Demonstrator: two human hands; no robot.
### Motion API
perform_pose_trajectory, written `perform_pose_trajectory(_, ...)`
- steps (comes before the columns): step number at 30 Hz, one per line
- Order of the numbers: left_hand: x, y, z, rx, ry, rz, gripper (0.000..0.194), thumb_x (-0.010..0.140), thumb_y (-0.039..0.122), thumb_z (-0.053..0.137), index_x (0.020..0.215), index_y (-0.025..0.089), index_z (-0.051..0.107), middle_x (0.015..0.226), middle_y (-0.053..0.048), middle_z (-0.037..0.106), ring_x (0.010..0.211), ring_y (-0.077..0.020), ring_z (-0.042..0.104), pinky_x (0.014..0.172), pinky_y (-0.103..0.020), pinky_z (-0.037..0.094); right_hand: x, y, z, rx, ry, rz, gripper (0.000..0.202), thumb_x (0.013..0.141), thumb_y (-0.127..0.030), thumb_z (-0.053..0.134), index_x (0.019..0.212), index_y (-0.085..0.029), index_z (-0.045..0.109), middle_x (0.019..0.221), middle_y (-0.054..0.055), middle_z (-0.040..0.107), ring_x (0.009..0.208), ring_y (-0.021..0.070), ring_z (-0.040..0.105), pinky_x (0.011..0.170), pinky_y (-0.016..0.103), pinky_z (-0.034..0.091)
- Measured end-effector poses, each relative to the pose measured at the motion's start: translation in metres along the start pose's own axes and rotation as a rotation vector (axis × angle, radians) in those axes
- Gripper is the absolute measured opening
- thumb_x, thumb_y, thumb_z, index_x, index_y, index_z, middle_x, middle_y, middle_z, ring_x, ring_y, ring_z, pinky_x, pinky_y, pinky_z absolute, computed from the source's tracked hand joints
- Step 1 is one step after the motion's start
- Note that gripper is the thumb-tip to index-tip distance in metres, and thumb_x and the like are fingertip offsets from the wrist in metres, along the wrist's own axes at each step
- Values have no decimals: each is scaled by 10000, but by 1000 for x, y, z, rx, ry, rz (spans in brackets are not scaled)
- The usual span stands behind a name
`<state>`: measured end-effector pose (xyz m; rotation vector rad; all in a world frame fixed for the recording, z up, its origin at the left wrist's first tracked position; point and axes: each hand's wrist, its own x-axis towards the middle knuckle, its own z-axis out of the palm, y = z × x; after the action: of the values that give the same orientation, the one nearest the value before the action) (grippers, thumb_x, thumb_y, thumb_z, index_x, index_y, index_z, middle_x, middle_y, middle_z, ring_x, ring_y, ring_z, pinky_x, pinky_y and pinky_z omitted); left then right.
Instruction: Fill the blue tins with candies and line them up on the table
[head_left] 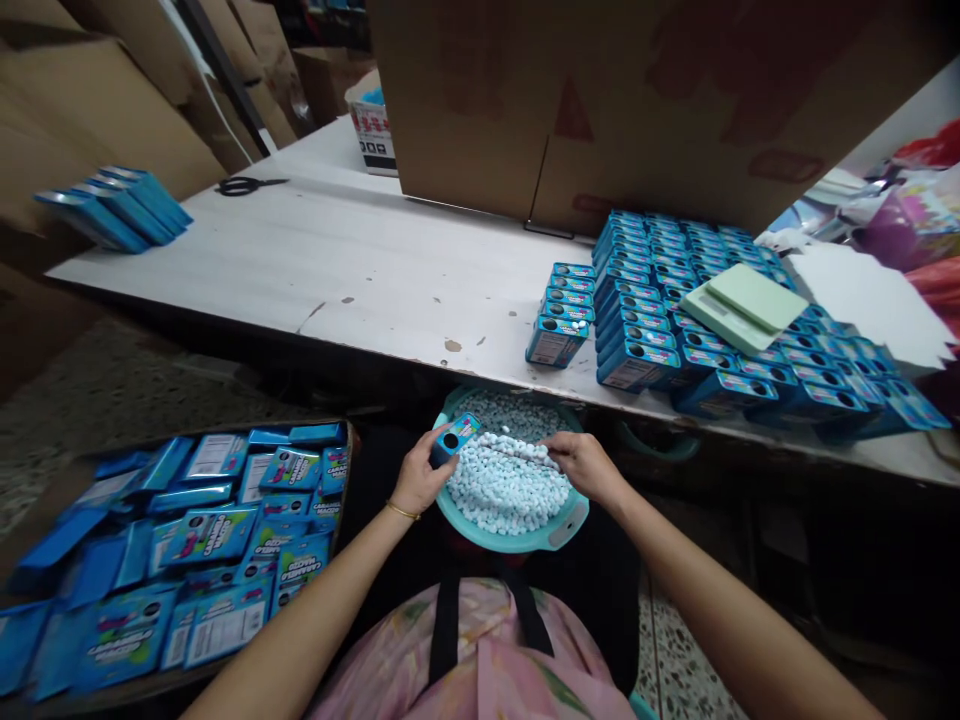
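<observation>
A teal basin [517, 541] full of small pale blue-white candies [510, 500] rests at my lap. Over its left side, my left hand [421, 470] grips a blue box [459, 434] whose top with a dark round opening faces up. At the basin's right edge my right hand [587, 464] is closed, its fingertips at a heaped row of candies [517, 447] just above the rest. What the right fingers hold under the candies is too small to make out.
A carton [346, 500] of blue boxes stands at left. The white table [420, 270] bears rows of blue boxes [637, 365], a pale green scale [742, 305], scissors [244, 186] and a large cardboard box [600, 120].
</observation>
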<state>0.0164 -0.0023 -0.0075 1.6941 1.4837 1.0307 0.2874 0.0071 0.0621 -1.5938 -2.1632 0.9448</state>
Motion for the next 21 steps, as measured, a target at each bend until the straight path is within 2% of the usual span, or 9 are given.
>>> perform_pose_trajectory(3,0,4,12,63,-75,78,507,660,165,552,1162,194,486,1179,-59,530,1095,-201,494,975,-350,375,4,-27,-19,-169,-92,-15,304,762,-165,439,924,-271,673,905,8,667,846,141,581,699,204,389)
perform_pose_trajectory(6,0,8,20,99,-124,116,549,642,116,527,1182,198,472,1188,-58,518,1111,-198,477,990,-351,361,10,-52,-28,-408,-198,13,311,757,-143,416,895,-264,667,890,33,668,845,159,586,687,220,381)
perform_pose_trajectory(9,-2,8,22,117,-134,130,560,636,102,518,1186,195,468,1192,-61,510,1113,-197,472,995,-353,355,16,-75,-35,-610,-254,-3,332,733,-108,401,904,-256,645,882,55,660,835,184,589,680,257,383)
perform_pose_trajectory(12,-2,4,22,115,-141,143,560,642,107,518,1192,196,461,1197,-60,504,1121,-196,464,995,-351,353,18,-93,-43,-716,-285,-41,312,732,-93,386,879,-215,633,886,81,650,814,195,593,671,278,394)
perform_pose_trajectory(17,-1,-2,23,85,-116,128,521,671,149,528,1187,193,462,1183,-60,513,1112,-195,470,985,-353,361,18,-105,-51,-754,-298,-78,293,726,-64,375,854,-178,613,887,86,630,796,191,590,648,273,396)
perform_pose_trajectory(21,1,1,26,42,-131,149,537,659,135,538,1188,199,462,1177,-55,519,1114,-191,467,993,-350,351,10,-99,-53,-718,-323,-73,290,719,-50,383,855,-174,606,900,73,609,800,155,572,658,243,374)
